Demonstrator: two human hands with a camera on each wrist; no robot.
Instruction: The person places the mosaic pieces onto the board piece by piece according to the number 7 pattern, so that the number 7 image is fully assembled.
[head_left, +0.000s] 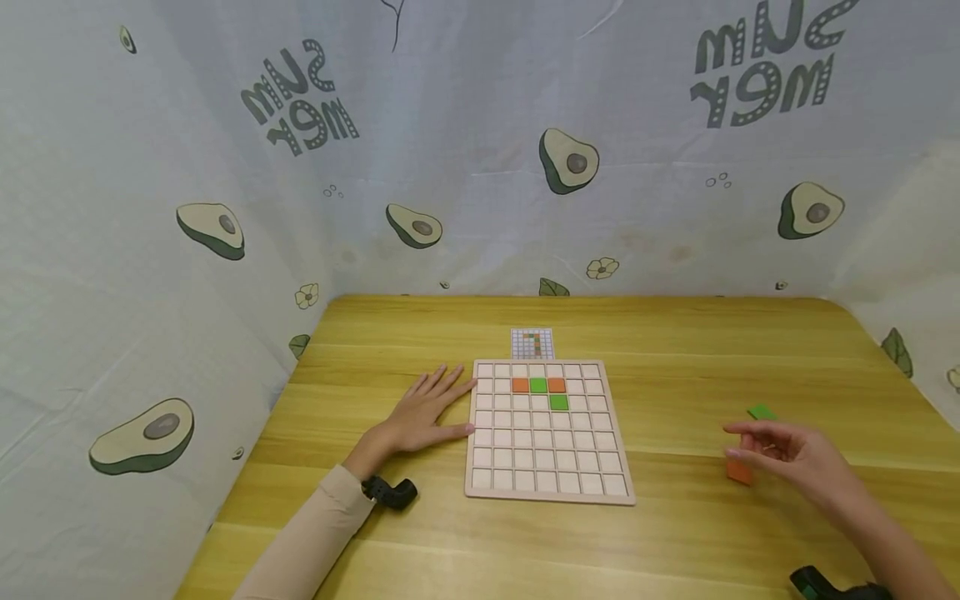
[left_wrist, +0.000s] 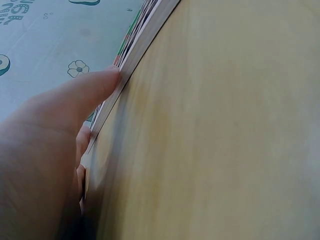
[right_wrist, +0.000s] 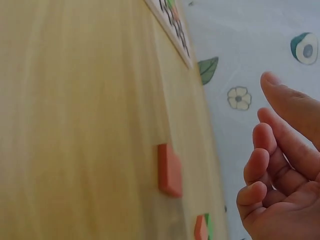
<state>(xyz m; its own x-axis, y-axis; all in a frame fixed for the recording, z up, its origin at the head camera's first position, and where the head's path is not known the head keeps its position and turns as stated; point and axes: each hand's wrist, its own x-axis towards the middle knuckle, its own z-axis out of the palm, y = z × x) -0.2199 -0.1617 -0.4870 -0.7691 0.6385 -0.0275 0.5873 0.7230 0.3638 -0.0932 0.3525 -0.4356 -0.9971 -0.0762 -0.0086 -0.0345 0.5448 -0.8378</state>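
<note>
A pale wooden grid board [head_left: 532,458] lies on the table with two orange tiles and two green tiles in its upper cells. My left hand [head_left: 429,417] rests at the board's left edge, fingers spread, with the thumb [left_wrist: 102,82] touching the side. On the right, my right hand [head_left: 795,454] hovers with loosely bent fingers and holds nothing. Below its fingertips is a loose orange tile [head_left: 738,472], and a green tile [head_left: 762,412] shows behind the hand. In the right wrist view, an orange tile [right_wrist: 171,171] lies apart from another orange tile [right_wrist: 201,227] beside green.
A small printed pattern card [head_left: 532,342] lies against the board's far edge. Behind the wooden table [head_left: 675,333] hangs a white curtain [head_left: 480,158] printed with avocados. Black wrist straps [head_left: 390,493] sit on both forearms.
</note>
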